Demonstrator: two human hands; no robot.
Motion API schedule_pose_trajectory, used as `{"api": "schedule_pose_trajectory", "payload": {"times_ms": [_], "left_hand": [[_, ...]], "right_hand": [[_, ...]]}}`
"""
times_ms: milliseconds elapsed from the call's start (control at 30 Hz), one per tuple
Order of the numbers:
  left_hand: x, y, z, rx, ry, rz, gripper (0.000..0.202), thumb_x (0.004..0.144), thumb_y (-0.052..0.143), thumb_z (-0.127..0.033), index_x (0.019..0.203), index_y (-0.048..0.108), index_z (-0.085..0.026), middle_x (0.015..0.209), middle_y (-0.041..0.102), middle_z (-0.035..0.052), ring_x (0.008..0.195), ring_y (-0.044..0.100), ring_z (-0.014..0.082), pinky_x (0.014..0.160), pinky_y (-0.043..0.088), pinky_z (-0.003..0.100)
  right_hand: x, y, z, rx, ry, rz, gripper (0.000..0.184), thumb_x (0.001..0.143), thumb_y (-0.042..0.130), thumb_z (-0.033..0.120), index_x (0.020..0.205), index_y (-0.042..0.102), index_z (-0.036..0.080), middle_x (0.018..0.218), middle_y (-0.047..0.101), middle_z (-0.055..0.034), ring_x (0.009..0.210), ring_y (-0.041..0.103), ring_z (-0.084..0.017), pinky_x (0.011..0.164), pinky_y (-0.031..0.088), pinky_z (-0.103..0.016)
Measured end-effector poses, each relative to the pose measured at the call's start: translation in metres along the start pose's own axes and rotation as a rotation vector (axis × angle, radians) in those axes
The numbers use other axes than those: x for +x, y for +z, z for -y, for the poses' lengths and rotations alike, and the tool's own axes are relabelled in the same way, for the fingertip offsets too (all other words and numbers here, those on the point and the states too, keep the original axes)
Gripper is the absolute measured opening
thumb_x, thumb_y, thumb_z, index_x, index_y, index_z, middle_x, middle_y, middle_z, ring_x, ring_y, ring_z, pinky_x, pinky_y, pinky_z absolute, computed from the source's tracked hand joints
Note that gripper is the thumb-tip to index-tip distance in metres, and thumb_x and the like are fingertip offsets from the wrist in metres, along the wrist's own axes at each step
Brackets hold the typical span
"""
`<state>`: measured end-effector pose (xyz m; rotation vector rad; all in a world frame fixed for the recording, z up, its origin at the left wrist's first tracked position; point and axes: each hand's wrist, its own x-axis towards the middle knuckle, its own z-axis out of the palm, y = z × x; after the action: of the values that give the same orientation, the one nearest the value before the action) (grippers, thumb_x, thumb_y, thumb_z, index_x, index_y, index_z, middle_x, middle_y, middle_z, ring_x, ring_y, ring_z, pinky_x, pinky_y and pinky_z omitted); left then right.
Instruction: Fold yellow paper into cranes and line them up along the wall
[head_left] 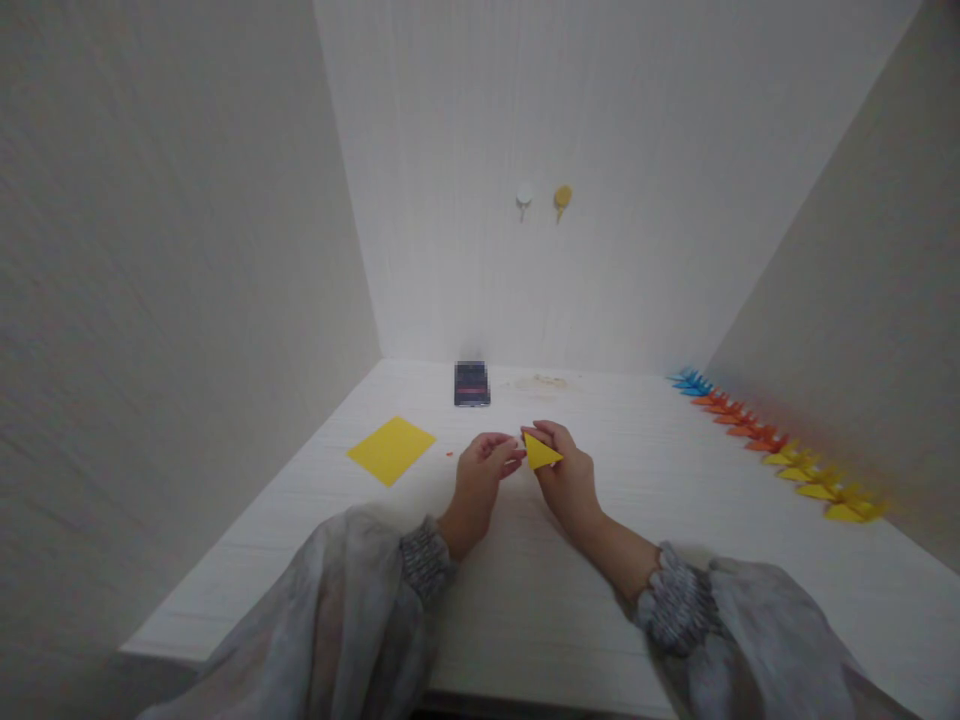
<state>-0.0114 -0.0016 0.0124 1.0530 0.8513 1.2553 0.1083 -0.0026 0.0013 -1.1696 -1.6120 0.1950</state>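
Grey sleeves (337, 590) with gathered cuffs reach in from the bottom left and bottom right of the frame. They lie over the near part of a pale table (660, 480), whose front edge runs along the bottom of the frame.

Just below the centre are both bare hands. The right hand (566, 480) pinches a small yellow triangle (541, 454) between its thumb and fingers, so the triangle sits a little right of centre, one point toward the right. The left hand (482, 480) is just beside it, fingers curled and thumb near the fingertips, close to the triangle's left edge. I cannot tell whether those fingertips touch it or pinch anything.

Left of the hands, a flat yellow sheet (391, 450) lies turned like a diamond. A tiny orange scrap (449, 454) lies between sheet and left hand.

At the right of the frame a slanting row of pointed paper figures runs away along the right wall (885, 250): yellow figures (847, 503) nearest, then orange figures (739, 418), then blue figures (694, 384).

Farther back, near the centre, lies a dark phone (472, 385), its screen blurred into blocks. A brownish mark (547, 382) is to its right, near the back wall (450, 200). Higher up, a white hook (524, 198) and a yellow hook (562, 198) are fixed side by side.
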Motion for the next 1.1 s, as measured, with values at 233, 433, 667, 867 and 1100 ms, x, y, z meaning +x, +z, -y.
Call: {"api": "schedule_pose_trajectory", "payload": {"times_ms": [233,433,667,867,1100], "left_hand": [[0.0,-0.002,-0.002,-0.185,-0.09,0.289,0.026,0.072,0.059,-0.033,0.086,0.06,-0.012,0.089,0.06,0.0071,0.082,0.056,0.0134,0.076,0.044,0.026],[-0.001,-0.003,-0.001,-0.166,-0.106,0.294,0.028,0.071,0.06,-0.033,0.089,0.062,-0.012,0.09,0.061,0.0072,0.082,0.056,0.014,0.076,0.043,0.026],[-0.002,-0.003,-0.004,-0.156,-0.102,0.283,0.03,0.068,0.063,-0.032,0.09,0.063,-0.012,0.083,0.061,0.0055,0.075,0.055,0.0119,0.07,0.044,0.024],[-0.001,-0.004,-0.004,-0.167,-0.121,0.262,0.029,0.07,0.06,-0.034,0.087,0.063,-0.01,0.083,0.06,0.0069,0.073,0.055,0.0119,0.067,0.044,0.023],[0.0,-0.005,-0.005,-0.132,-0.122,0.212,0.023,0.071,0.058,-0.034,0.077,0.061,-0.012,0.072,0.058,0.0036,0.067,0.052,0.0108,0.062,0.043,0.022]], "right_hand": [[-0.004,-0.003,0.002,-0.065,-0.19,0.07,0.035,0.076,0.043,0.01,0.109,0.048,0.021,0.107,0.059,-0.0083,0.098,0.056,-0.019,0.082,0.046,-0.035],[-0.004,-0.007,0.005,-0.021,-0.225,-0.039,0.031,0.074,0.048,0.011,0.103,0.048,0.021,0.094,0.058,-0.0077,0.088,0.055,-0.02,0.074,0.047,-0.036],[-0.004,-0.01,0.01,0.053,-0.267,-0.043,0.009,0.075,0.052,0.016,0.082,0.054,0.021,0.078,0.054,-0.0033,0.075,0.053,-0.017,0.065,0.045,-0.031],[-0.002,-0.009,0.007,0.068,-0.313,-0.058,0.01,0.076,0.052,0.013,0.08,0.054,0.022,0.082,0.055,-0.0032,0.077,0.054,-0.016,0.065,0.046,-0.03],[-0.005,-0.007,-0.001,-0.001,-0.398,-0.006,0.017,0.074,0.048,0.009,0.083,0.054,0.023,0.087,0.052,-0.004,0.079,0.052,-0.016,0.062,0.045,-0.028]]}}
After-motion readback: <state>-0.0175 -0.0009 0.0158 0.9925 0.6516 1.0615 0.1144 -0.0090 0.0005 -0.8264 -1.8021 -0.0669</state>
